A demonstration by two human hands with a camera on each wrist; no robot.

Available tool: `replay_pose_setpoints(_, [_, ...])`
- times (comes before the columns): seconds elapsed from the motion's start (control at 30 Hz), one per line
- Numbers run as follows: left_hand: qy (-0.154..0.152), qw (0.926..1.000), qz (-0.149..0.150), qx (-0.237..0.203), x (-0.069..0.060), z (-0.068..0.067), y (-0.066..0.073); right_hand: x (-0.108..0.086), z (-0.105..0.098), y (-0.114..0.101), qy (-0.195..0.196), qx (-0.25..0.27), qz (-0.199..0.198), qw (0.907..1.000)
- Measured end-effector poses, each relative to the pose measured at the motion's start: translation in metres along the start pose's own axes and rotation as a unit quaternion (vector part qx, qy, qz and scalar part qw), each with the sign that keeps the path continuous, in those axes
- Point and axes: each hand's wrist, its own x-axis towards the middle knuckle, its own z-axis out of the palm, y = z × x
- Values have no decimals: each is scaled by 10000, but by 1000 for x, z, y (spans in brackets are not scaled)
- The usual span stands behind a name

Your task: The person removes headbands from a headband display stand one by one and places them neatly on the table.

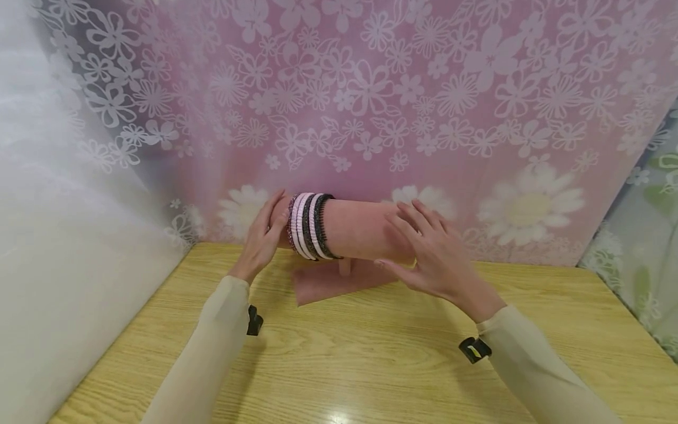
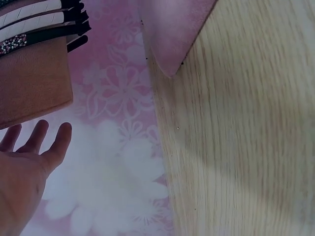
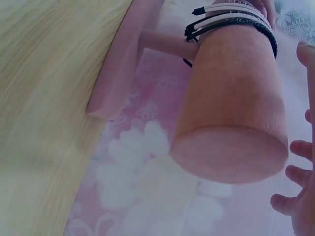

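Note:
Several headbands [image 1: 309, 227], white, black and glittery, sit side by side round the left part of a pink padded roll [image 1: 365, 227]. One dark headband shows comb teeth, and their loose ends poke out underneath in the right wrist view. A short post joins the roll to a flat pink base [image 1: 323, 285]. My left hand [image 1: 261, 241] is at the roll's left end, its thumb close to the outermost headband; whether it touches cannot be told. At the right end my right hand [image 1: 436, 253] is spread, its fingers [image 3: 298, 174] apart from the roll in the right wrist view.
The stand is on a wood-grain table [image 1: 339, 353] close to its back edge. Behind it hangs a pink flowered curtain [image 1: 371, 106]. Pale sheeting [image 1: 69, 235] rises on the left, and a flowered sheet [image 1: 641, 247] hangs on the right.

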Motion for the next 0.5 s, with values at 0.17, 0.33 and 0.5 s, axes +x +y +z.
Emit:
replay_pose_setpoints(0.17, [-44,9995,-174,-258,4,4,0,15,8,-4,177,-10,-271,9995])
replay_pose_setpoints(0.33, [-55,9978,-309,-579,4,5,0,31,17,-11,194,-82,-458,9987])
replay_pose_setpoints(0.5, [-39,9968,-372,-707,1,7,1,37,28,-12,181,-296,-556,9978])
